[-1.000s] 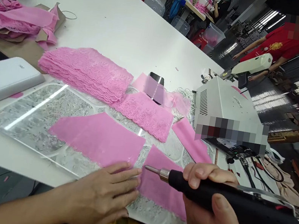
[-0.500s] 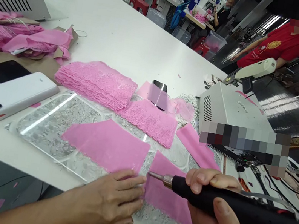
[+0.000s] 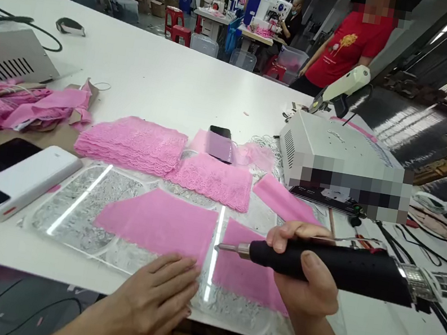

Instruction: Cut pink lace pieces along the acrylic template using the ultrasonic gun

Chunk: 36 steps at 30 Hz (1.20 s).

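Note:
My left hand (image 3: 159, 294) lies flat, fingers stretched out, at the lower right edge of a pink fabric piece (image 3: 163, 220). My right hand (image 3: 304, 272) is wrapped round a black corded hand tool (image 3: 319, 263) with a pointed metal tip, which looks like an ultrasonic welder. Its tip points left, over the gap between that piece and a second pink fabric piece (image 3: 240, 273). Whether the tip touches anything I cannot tell. Both pieces lie on a clear patterned mat (image 3: 83, 212). Behind them are a stack of pink lace pieces (image 3: 133, 144) and a single lace piece (image 3: 216, 180).
A grey metal box (image 3: 334, 146) with cables stands at the right, another vented box (image 3: 5, 59) at the left. A white power bank (image 3: 28, 180), a phone (image 3: 219, 143) and bundled pink fabric (image 3: 32, 107) lie on the white table. A person in a red shirt (image 3: 351, 40) stands behind it.
The head view has levelled and tilted upward. The tool has swung to lie nearly level, its tip a little left of the right piece's edge. My left hand stays on the fabric.

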### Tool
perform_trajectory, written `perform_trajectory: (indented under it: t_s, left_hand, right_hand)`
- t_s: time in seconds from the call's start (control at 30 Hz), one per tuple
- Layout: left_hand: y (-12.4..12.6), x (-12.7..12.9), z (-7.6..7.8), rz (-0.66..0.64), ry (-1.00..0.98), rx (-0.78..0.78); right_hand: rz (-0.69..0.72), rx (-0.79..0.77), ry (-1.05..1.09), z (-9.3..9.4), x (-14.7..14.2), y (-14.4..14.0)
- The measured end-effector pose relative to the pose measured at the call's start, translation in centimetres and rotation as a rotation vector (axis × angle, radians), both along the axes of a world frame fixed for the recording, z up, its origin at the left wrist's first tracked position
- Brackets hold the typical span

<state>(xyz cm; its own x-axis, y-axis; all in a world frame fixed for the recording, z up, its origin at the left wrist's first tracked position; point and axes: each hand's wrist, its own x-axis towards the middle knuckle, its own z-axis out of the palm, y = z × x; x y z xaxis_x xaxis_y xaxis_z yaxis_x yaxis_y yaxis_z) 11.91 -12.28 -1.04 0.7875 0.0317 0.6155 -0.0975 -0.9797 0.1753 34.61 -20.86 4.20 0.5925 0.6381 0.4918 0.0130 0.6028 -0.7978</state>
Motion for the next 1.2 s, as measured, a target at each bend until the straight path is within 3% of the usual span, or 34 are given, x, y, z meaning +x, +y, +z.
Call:
perform_trajectory:
  t_s: [0.87,1.2]
  left_hand:
    - [0.0,-0.2,-0.8,-0.034,-0.041,-0.060]
    - [0.3,-0.1,-0.6,-0.033,-0.055,-0.065]
  right_hand:
    - [-0.102,-0.071,-0.092,-0.2,-0.8,1.3]
    - [0.031,-0.060,-0.109,0.3,-1.2,0.8]
